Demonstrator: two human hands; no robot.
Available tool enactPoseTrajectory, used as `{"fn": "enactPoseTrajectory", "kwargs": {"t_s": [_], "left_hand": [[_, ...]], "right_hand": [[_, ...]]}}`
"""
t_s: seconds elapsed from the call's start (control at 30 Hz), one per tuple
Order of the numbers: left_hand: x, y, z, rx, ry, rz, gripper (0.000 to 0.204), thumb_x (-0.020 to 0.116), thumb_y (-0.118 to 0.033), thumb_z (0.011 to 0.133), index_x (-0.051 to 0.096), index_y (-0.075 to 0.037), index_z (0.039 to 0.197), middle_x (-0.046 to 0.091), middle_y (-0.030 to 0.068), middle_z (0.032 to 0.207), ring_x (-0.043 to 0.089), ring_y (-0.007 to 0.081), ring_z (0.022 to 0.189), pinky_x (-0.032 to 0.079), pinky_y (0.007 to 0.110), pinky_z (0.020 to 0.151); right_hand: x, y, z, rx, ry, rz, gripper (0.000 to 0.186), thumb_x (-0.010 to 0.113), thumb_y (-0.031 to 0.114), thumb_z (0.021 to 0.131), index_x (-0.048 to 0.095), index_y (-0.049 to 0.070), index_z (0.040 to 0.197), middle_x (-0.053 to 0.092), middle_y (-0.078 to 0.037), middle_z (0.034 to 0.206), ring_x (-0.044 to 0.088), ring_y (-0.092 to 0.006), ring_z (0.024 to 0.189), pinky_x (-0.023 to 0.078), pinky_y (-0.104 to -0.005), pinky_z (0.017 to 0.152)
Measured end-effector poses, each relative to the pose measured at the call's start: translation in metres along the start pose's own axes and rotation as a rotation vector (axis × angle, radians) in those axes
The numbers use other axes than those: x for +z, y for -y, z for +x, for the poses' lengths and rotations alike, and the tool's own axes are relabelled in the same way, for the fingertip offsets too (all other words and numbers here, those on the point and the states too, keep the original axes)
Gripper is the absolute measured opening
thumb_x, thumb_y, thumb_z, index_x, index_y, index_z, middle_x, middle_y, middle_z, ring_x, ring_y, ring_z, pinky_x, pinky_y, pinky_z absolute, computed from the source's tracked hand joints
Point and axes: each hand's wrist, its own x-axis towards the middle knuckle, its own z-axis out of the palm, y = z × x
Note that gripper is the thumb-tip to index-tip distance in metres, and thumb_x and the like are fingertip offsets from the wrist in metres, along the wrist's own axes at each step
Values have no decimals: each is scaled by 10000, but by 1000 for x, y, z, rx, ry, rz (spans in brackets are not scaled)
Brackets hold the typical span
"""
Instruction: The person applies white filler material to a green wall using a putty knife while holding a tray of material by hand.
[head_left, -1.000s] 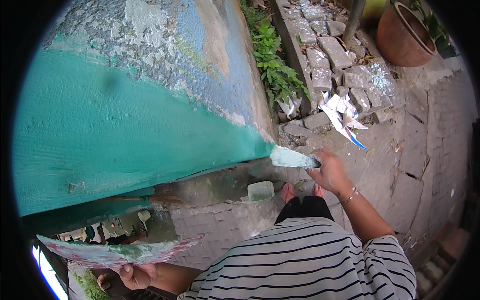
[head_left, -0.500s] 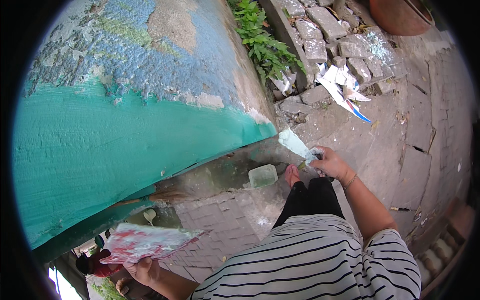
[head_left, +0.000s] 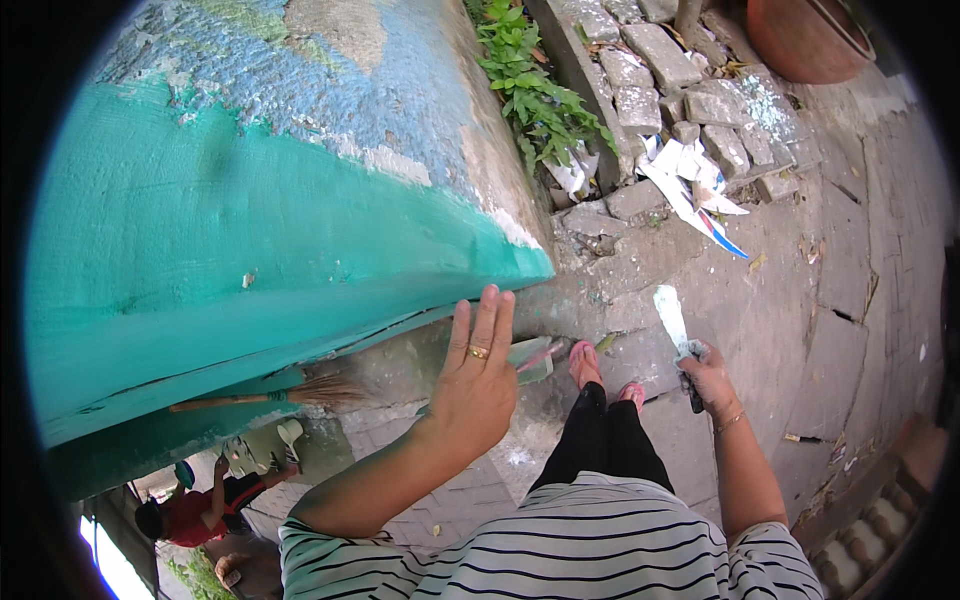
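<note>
My left hand (head_left: pixel 470 400) is raised near the lower edge of the turquoise-painted wall (head_left: pixel 250 240), back toward me, fingers extended upward, a gold ring on one. A paint-smeared board (head_left: pixel 540 356) shows as a thin pink-streaked edge beside it, mostly hidden behind the hand that appears to hold it. My right hand (head_left: pixel 708 380) is closed on the dark handle of a putty knife (head_left: pixel 671 316), its blade coated pale mint, held out over the pavement right of my feet.
Flaking blue plaster, green plants (head_left: pixel 520 90), broken bricks (head_left: pixel 660 60), white scraps (head_left: pixel 690 190) and a terracotta pot (head_left: pixel 805 40) lie beyond. A straw broom (head_left: pixel 320 390) rests below the wall. A person in red (head_left: pixel 190 520) works at lower left. A balustrade (head_left: pixel 850 550) stands at lower right.
My left hand has swung up and rightward, turning the board from flat view to nearly hidden. My right hand has moved right and down, away from the wall, the blade now pointing upward.
</note>
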Motion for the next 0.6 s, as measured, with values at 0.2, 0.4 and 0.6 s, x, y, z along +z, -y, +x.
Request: {"fn": "enactPoseTrajectory", "kwargs": {"t_s": [0.2,0.4,0.6], "left_hand": [[5,3,13,-116,173,503,278,563,-195,791,693,47,833,275,376,1466,175,520,1408,74,624,1143],[10,3,36,-109,312,750,362,531,-258,852,704,40,962,264,370,1474,175,513,1409,37,598,1154],[23,-6,46,-175,464,729,427,483,-253,905,651,58,1145,260,343,1491,173,498,1412,36,611,1148]], "right_hand": [[-23,-15,-20,-10,-55,0,97,583,23,815,565,7,909,523,-12,637,476,-98,459,411,-255,419],[-39,-54,-31,13,-24,33,80,595,53,808,552,39,874,522,-11,647,486,-104,465,422,-256,426],[-51,-55,-45,10,24,42,76,587,19,817,557,17,887,510,-7,622,463,-93,447,409,-254,415]]}}
